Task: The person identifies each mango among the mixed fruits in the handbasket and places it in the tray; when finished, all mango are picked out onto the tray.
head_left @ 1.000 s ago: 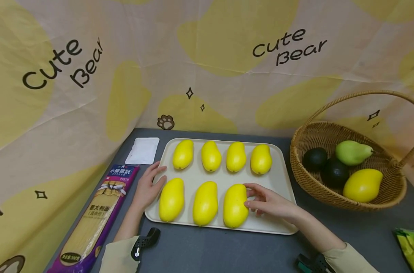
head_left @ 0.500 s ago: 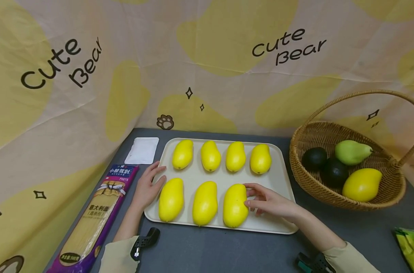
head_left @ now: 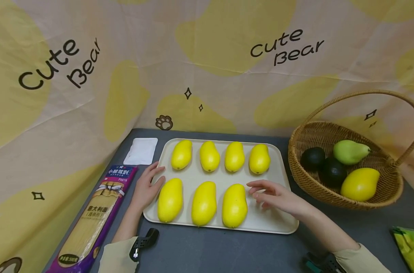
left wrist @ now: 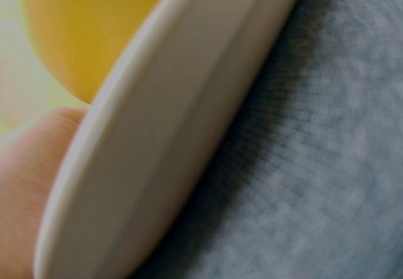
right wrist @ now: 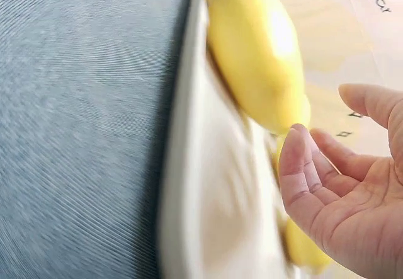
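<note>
A cream tray [head_left: 275, 225] carries two rows of yellow mangoes: several at the back, three in front. The front right mango [head_left: 235, 206] lies just left of my right hand [head_left: 278, 196], with a small gap between them. Nothing is in that hand; its fingers are loosely bent and apart, as the right wrist view also shows. At the tray's left rim rests my left hand [head_left: 148, 188], fingers relaxed over the edge, beside the front left mango [head_left: 170, 200]. The left wrist view shows only part of this hand [left wrist: 31, 184] behind the tray's rim.
To the right stands a wicker basket [head_left: 306, 185] holding a green pear [head_left: 350, 152], two dark avocados [head_left: 332, 172] and a mango [head_left: 360, 184]. A pasta packet [head_left: 97, 216] and a white sachet [head_left: 140, 151] lie left. A green-yellow bag [head_left: 410, 246] sits lower right.
My right hand has let go of the front right mango and drawn back to the right. The mangoes and my left hand stay in place.
</note>
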`<state>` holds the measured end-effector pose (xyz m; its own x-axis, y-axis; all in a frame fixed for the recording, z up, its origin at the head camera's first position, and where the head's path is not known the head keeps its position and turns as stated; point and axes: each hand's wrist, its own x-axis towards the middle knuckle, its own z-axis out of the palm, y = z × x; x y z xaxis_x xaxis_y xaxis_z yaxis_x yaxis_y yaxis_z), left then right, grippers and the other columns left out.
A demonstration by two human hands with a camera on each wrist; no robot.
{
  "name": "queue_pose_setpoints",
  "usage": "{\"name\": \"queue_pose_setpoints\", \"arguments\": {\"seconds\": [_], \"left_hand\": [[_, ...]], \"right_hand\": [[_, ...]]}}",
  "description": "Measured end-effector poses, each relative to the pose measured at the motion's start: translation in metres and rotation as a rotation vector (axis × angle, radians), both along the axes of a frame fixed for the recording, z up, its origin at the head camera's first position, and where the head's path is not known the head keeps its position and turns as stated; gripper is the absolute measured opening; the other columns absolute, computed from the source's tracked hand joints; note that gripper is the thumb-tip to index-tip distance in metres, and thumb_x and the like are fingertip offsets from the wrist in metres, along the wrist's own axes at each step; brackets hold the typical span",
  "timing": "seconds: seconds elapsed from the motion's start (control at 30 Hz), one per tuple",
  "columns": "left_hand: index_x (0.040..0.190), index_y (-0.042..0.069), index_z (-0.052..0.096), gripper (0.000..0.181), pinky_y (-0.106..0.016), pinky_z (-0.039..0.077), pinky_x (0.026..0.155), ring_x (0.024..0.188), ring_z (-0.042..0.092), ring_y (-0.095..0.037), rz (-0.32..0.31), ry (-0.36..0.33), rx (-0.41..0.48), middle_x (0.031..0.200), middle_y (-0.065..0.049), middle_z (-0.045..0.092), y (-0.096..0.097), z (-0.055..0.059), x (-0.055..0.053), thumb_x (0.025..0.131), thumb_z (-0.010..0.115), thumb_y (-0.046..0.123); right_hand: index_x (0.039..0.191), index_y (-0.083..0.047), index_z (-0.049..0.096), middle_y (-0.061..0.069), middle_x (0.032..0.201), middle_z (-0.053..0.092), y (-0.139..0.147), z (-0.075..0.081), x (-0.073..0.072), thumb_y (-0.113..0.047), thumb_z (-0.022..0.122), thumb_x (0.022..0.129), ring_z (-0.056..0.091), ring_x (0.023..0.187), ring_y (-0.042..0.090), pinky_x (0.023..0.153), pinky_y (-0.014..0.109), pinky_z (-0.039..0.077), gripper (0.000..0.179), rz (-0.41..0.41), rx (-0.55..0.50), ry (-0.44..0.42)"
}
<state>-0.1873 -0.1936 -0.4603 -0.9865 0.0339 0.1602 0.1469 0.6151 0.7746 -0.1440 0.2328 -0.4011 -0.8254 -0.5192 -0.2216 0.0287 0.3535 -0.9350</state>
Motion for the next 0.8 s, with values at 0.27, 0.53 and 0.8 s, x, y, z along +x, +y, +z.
{"name": "queue_pose_setpoints", "arguments": {"seconds": [0.27,0.53,0.8], "left_hand": [[0.133,0.005,0.058,0.038,-0.055,0.033,0.109,0.139,0.033,-0.037,0.007,-0.006,-0.007,0.153,-0.014,0.036,-0.003,-0.001,0.001,0.097,0.06,0.017],[0.134,0.005,0.057,0.04,-0.057,0.031,0.11,0.139,0.032,-0.038,0.012,-0.009,-0.019,0.153,-0.015,0.035,-0.007,0.0,0.003,0.097,0.059,0.019],[0.134,0.005,0.057,0.039,-0.058,0.031,0.109,0.14,0.031,-0.038,0.014,-0.017,-0.021,0.153,-0.015,0.035,-0.008,-0.001,0.004,0.098,0.059,0.02]], "right_hand": [[0.134,-0.002,0.053,0.025,0.127,0.056,0.022,0.035,0.004,-0.021,0.057,0.1,0.059,0.104,0.037,0.081,0.04,0.056,0.04,0.011,0.037,0.125],[0.13,-0.007,0.058,0.008,0.123,0.062,0.058,0.076,0.007,-0.018,0.055,0.101,0.064,0.099,0.018,0.078,0.031,0.056,0.031,-0.048,0.139,0.317],[0.128,-0.008,0.059,0.008,0.121,0.063,0.114,0.107,-0.006,-0.024,0.052,0.102,0.063,0.098,0.019,0.079,0.036,0.054,0.031,-0.176,0.437,0.407]]}}
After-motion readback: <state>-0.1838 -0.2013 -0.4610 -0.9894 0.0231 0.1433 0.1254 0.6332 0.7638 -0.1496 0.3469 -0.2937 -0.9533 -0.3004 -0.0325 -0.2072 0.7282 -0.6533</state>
